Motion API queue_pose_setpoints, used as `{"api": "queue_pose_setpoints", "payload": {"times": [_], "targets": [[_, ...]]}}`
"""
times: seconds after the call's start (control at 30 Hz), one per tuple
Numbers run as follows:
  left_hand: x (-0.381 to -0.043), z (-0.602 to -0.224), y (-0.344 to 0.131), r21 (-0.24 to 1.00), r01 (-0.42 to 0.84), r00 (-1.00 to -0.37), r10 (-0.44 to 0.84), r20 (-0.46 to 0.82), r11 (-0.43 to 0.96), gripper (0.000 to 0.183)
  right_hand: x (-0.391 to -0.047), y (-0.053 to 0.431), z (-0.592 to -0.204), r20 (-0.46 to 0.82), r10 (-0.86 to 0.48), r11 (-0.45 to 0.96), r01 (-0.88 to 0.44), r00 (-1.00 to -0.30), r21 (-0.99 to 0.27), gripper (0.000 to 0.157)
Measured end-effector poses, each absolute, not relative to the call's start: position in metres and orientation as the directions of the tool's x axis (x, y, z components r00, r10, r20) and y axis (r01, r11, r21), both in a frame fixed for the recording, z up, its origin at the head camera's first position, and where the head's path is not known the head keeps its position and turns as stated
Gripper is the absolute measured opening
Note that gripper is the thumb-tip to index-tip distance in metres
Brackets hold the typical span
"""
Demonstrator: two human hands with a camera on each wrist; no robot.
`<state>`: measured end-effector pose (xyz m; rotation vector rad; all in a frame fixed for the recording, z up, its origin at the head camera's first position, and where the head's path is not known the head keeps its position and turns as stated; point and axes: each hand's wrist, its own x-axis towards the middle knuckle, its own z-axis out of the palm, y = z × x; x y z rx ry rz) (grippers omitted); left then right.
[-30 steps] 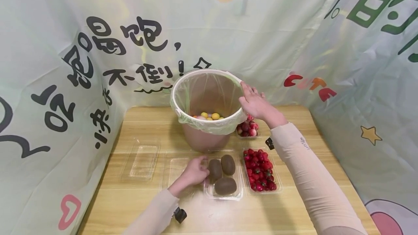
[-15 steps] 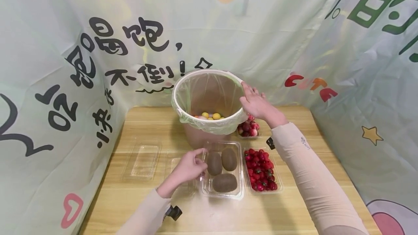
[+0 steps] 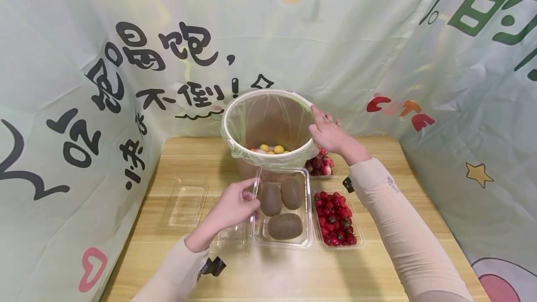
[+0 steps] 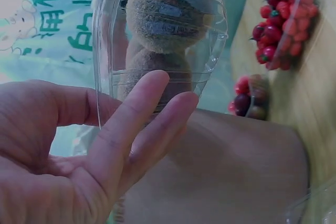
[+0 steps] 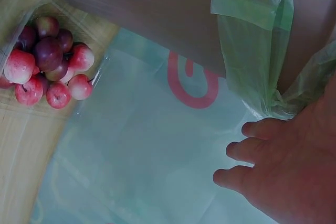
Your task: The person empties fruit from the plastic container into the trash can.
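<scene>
In the head view my left hand point(image 3: 235, 204) grips the left edge of a clear plastic box point(image 3: 308, 204) with three brown kiwis point(image 3: 285, 226) inside. The box is raised off the table in front of the bin. In the left wrist view the thumb is at one side of the box wall point(image 4: 105, 24) and fingers point(image 4: 136, 98) at the other. My right hand point(image 3: 329, 132) rests on the right rim of a pinkish-brown bin point(image 3: 247, 169), which has a thin green bag point(image 3: 285, 162) over its rim. Several fingers point(image 5: 247, 150) stretch outward there. Yellow fruits point(image 3: 278, 149) lie inside the bin.
A box of red strawberry-like fruits point(image 3: 335, 218) is on the right of the table point(image 3: 277, 278). Behind it, beside the bin, stands a box of plums and small red fruits point(image 3: 320, 165). Two clear plastic boxes lie at left, including an outer box point(image 3: 183, 206). Printed cloth point(image 3: 268, 45) surrounds the table.
My left hand has taken hold of the kiwi box and lifted it off the table, slightly left and towards the bin. My right hand stays on the rim.
</scene>
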<state>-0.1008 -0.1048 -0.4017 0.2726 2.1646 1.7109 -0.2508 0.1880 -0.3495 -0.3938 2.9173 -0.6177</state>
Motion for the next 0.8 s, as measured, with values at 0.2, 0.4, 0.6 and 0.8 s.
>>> {"api": "queue_pose_setpoints", "payload": {"times": [0.2, 0.4, 0.6, 0.8], "targets": [[-0.097, -0.388, -0.108, 0.968, -0.090, -0.907, 0.383, -0.177, 0.235, 0.071, -0.250, 0.189, -0.349, -0.081, -0.277, 0.883, -0.220, -0.957, -0.416, 0.069], [-0.094, -0.377, -0.110, 0.970, -0.070, -0.896, 0.413, -0.164, 0.233, 0.067, -0.249, 0.189, -0.348, -0.087, -0.275, 0.885, -0.217, -0.958, -0.412, 0.069], [-0.092, -0.363, -0.111, 0.971, -0.036, -0.893, 0.429, -0.138, 0.237, 0.067, -0.249, 0.188, -0.348, -0.087, -0.272, 0.885, -0.214, -0.958, -0.413, 0.069], [-0.094, -0.350, -0.115, 0.974, -0.031, -0.886, 0.445, -0.130, 0.223, 0.067, -0.249, 0.188, -0.348, -0.081, -0.273, 0.884, -0.216, -0.959, -0.415, 0.068]]}}
